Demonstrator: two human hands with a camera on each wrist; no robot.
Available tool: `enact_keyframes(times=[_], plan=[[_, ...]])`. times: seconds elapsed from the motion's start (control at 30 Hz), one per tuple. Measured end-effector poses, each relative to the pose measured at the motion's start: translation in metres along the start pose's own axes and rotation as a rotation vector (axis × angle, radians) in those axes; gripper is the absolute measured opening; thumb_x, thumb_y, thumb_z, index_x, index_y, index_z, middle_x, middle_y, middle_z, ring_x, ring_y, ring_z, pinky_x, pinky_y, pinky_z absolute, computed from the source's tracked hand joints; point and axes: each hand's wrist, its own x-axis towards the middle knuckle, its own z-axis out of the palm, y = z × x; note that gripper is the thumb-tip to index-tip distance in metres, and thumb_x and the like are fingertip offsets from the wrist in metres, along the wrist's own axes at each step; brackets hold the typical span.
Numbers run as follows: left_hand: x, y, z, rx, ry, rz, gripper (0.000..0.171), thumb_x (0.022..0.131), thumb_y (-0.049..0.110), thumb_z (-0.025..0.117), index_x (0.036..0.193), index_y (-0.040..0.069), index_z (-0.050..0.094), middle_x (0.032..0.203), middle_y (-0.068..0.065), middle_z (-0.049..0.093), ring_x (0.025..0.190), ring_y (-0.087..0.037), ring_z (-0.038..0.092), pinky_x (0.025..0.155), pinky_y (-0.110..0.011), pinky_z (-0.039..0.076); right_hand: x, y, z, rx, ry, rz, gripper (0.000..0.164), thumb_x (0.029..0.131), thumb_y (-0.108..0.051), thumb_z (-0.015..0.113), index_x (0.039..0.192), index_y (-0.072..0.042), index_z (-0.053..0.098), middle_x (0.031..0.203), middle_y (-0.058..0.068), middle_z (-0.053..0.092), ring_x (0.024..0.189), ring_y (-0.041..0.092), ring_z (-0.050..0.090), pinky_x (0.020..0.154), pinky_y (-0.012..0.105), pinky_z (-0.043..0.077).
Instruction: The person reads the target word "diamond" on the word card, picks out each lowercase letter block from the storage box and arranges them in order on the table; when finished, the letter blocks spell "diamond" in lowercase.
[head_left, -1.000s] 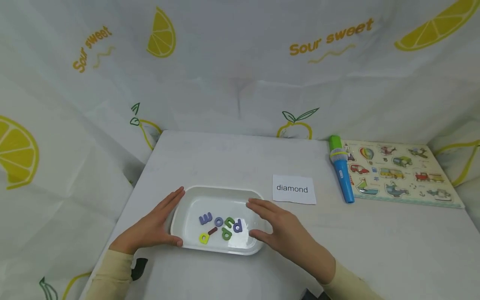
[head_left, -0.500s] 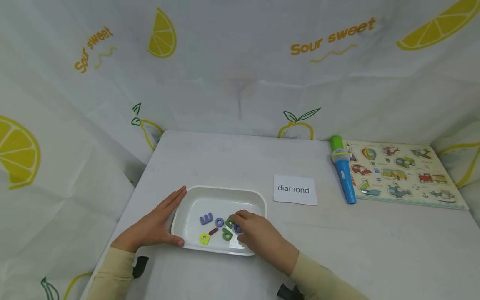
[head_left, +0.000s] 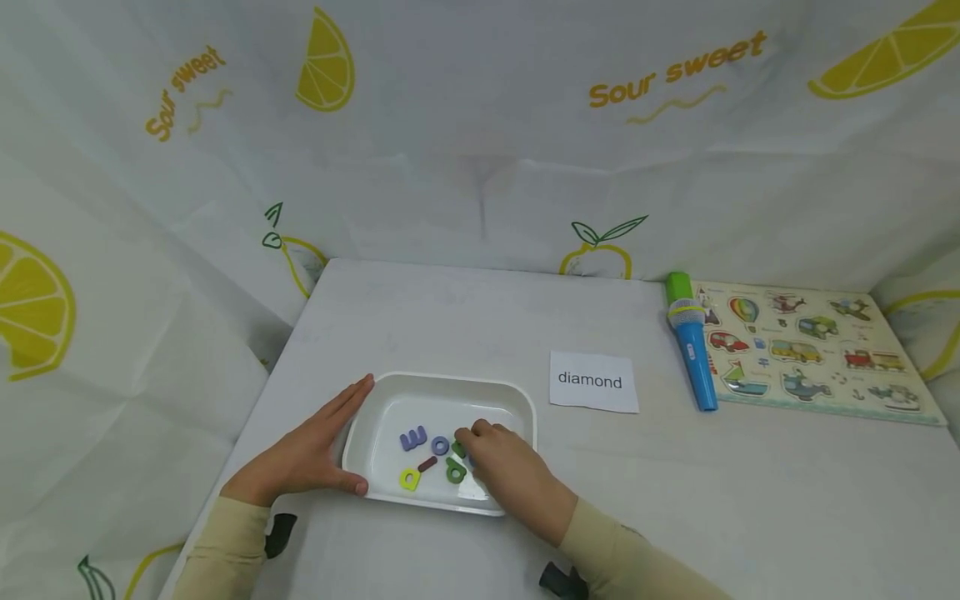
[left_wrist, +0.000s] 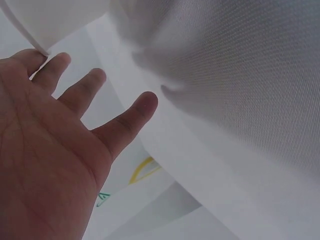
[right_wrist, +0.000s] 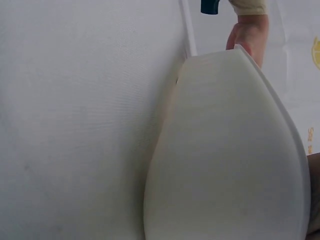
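Observation:
A white tray (head_left: 382, 387) on the table holds loose letters: a purple m (head_left: 412, 437), a purple o (head_left: 440, 446), a brown bar-shaped piece (head_left: 427, 464), a yellow letter (head_left: 409, 479) and a green d (head_left: 455, 471). My left hand (head_left: 311, 454) spans the tray's left end, thumb and straight fingers at its rim. Inside the tray, my right hand (head_left: 513, 475) bends its fingers over a green n (head_left: 458, 449) and a purple d (head_left: 471, 460), both partly covered. Whether it pinches either, I cannot tell. The tray's outer wall (right_wrist: 225, 150) fills much of the right wrist view.
A paper card (head_left: 592, 396) reading "diamond" lies right of the tray. Farther right are a blue toy microphone (head_left: 696, 358) with a green end and a picture puzzle board (head_left: 817, 350). A lemon-print cloth (head_left: 480, 125) hangs behind the table.
My right hand has moved left from above the tray's right rim, down to the green n and purple d, its fingers bending inward. The left hand stays at the tray's left end.

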Motion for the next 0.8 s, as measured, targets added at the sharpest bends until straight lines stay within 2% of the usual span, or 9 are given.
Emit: enact_keyframes(times=[0.27,0.43,0.57,0.7,0.8], plan=[[-0.0006,0.0020,0.0005,0.016,0.000,-0.025,0.142,0.054,0.076,0.084,0.165,0.025,0.012,0.166,-0.016,0.020,0.147,-0.044,0.027,0.106,-0.065,0.036,0.0012,-0.0009,0.0067,-0.110,0.039,-0.009,0.027,0.085,-0.004,0.080,0.110,-0.009,0.070,0.093,0.006,0.067,0.085,0.019,0.064,0.071,0.029,0.058],[-0.0014,0.0026,0.0003,0.018,-0.010,-0.033,0.141,0.055,0.075,0.085,0.165,0.026,0.012,0.165,-0.020,0.022,0.146,-0.046,0.028,0.104,-0.066,0.037,0.0012,0.0005,0.0088,-0.138,0.051,-0.014,0.027,0.085,-0.005,0.080,0.110,-0.011,0.071,0.094,0.005,0.068,0.088,0.022,0.063,0.075,0.034,0.057],[-0.0005,0.0026,0.0006,0.015,-0.015,-0.041,0.140,0.055,0.075,0.085,0.165,0.026,0.013,0.165,-0.020,0.022,0.146,-0.045,0.028,0.105,-0.066,0.036,0.0012,0.0017,0.0098,-0.177,0.084,-0.014,0.027,0.083,-0.008,0.082,0.108,-0.014,0.073,0.090,0.003,0.066,0.081,0.022,0.064,0.071,0.036,0.056],[-0.0004,0.0028,0.0008,0.028,-0.020,-0.053,0.140,0.055,0.076,0.084,0.165,0.026,0.013,0.165,-0.021,0.021,0.145,-0.046,0.029,0.105,-0.066,0.037,0.0009,0.0014,0.0102,-0.142,0.097,-0.011,0.028,0.082,-0.006,0.082,0.107,-0.015,0.072,0.087,0.002,0.061,0.072,0.018,0.062,0.058,0.031,0.054],[-0.0006,0.0033,0.0005,0.035,-0.020,-0.058,0.140,0.055,0.076,0.084,0.165,0.025,0.014,0.164,-0.023,0.022,0.144,-0.047,0.030,0.104,-0.067,0.038,0.0007,0.0008,0.0091,-0.084,0.083,-0.011,0.029,0.083,-0.002,0.080,0.107,-0.014,0.072,0.087,0.002,0.062,0.072,0.016,0.062,0.055,0.030,0.054]])
